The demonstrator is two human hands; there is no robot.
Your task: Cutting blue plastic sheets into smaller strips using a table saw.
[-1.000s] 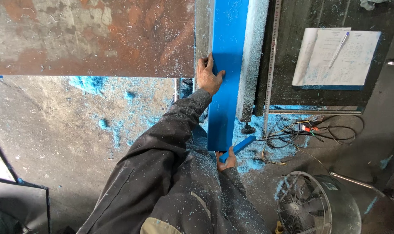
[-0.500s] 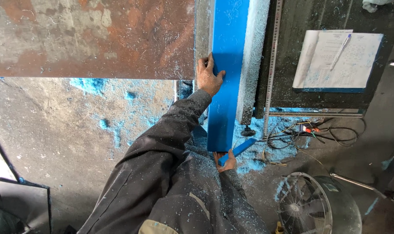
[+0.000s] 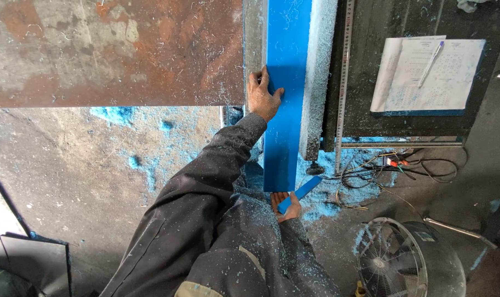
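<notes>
Head view, looking down.

Item 1: long blue slab (image 3: pixel 285 82), flat and plastic-looking, running from the far edge of the frame toward the person, its near end overhanging the floor. It lies between a rusty steel plate (image 3: pixel 112 49) on the left and a shavings-covered pale bar (image 3: pixel 318 71) on the right.

Item 2: left hand (image 3: pixel 262 96), laid flat on the slab's left edge, fingers together and pointing far, thumb spread onto the blue face. It presses against the slab rather than closing round it. Dark work sleeve (image 3: pixel 206 181), dusted with blue chips, leads back to the body.

Item 3: right hand (image 3: pixel 287 206), below the slab's near end, palm up, fingers curled loosely under a short blue offcut strip (image 3: pixel 300 192) that lies slantwise across them. The strip's far tip sits just beside the slab's end; whether they touch cannot be told.

Item 4: steel rule (image 3: pixel 344 77), fixed along the right of the pale bar.

Item 5: black bench (image 3: pixel 382 22) far right, carrying a sheet of paper (image 3: pixel 426 74) with a pen (image 3: pixel 430 63) on it.

Item 6: tangle of cables (image 3: pixel 393 168) on the floor, right of the slab's end.

Item 7: round caged fan (image 3: pixel 406 261), near right.

Item 8: blue shavings (image 3: pixel 118 115) scattered over the concrete floor (image 3: pixel 68 176), thickest under the slab.
</notes>
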